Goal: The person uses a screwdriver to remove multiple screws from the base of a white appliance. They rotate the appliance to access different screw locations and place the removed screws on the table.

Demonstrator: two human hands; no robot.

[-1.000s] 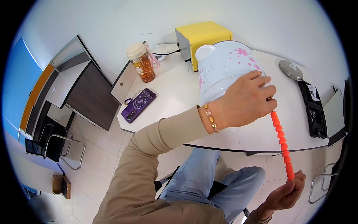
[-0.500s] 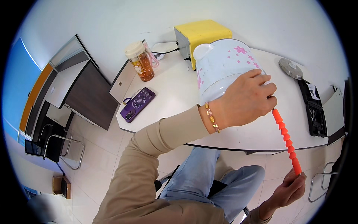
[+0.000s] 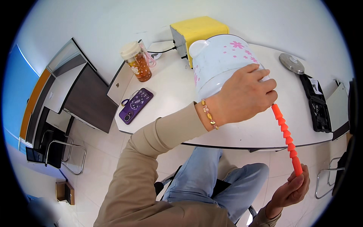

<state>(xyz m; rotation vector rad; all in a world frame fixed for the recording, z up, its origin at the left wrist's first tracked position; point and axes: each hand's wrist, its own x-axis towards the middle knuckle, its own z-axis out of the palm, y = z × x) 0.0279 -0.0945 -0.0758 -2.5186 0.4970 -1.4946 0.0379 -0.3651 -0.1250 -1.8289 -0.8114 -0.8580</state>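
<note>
Looking down from the head view, one white kettle with pink flowers stood on the white table, and one orange ridged rod ran from its near side down past the table edge. The left hand was closed over the kettle's near wall, fingers pinching the rod's upper end. The right hand, below the table edge, gripped the rod's lower end. Behind the kettle sat one yellow box; to the kettle's left stood one jar with amber contents and, nearer the table edge, one purple phone. Right of the kettle lay one round metal lid and one black case. The left forearm hid part of the table's front.
</note>
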